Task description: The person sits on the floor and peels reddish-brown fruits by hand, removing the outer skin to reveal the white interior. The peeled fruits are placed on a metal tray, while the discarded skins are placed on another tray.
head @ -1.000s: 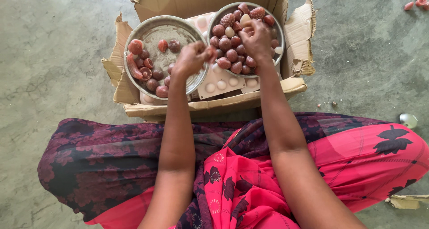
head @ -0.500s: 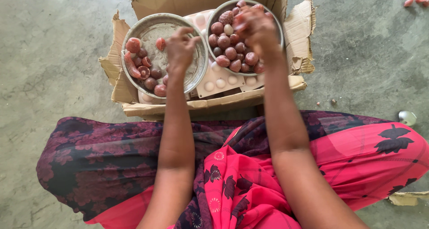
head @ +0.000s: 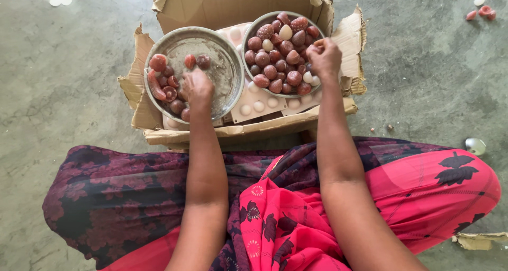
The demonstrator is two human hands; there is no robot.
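Two round metal bowls sit on a torn cardboard box (head: 248, 128). The left bowl (head: 227, 59) holds several dark red rounded pieces along its left side. The right bowl (head: 264, 20) is heaped with the same reddish-brown pieces and a few pale ones. My left hand (head: 197, 88) reaches into the left bowl, fingers curled down among the pieces; whether it grips one is hidden. My right hand (head: 324, 57) rests on the right rim of the full bowl, fingers pinched on a small reddish piece (head: 312, 49).
A pale moulded tray (head: 259, 104) with round pockets lies under the bowls inside the box. My legs in pink and dark patterned cloth (head: 286, 207) fill the foreground. Small scraps (head: 481, 9) lie on the concrete floor at the top right, and a shiny round thing (head: 475, 145) lies at the right.
My left hand has moved left and down into the left bowl. My right hand has shifted from the middle of the full bowl to its right rim.
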